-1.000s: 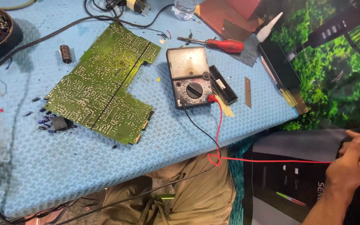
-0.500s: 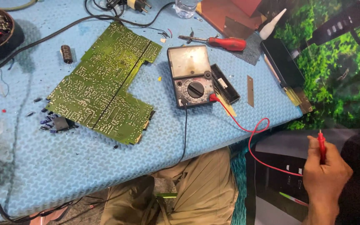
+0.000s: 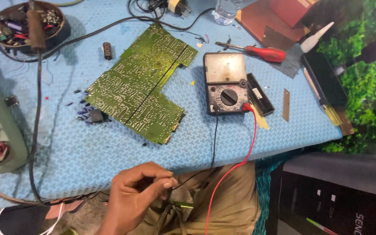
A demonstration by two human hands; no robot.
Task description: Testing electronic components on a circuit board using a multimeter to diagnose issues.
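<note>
Pinching black lead [image 3: 214, 143], left hand [image 3: 135, 196].

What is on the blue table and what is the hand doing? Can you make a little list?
table: blue textured mat
middle: green circuit board, solder side up
meter: analog multimeter, red lead and black lead plugged in
tool: red-handled screwdriver
bowl: brown bowl of small parts
hand: left hand, pinch grip, apparently on the black lead
right hand: not in view

Single head-worn camera, angled steeply down and forward, at close range over the blue textured table mat [image 3: 109, 156] and the wearer's lap.
</note>
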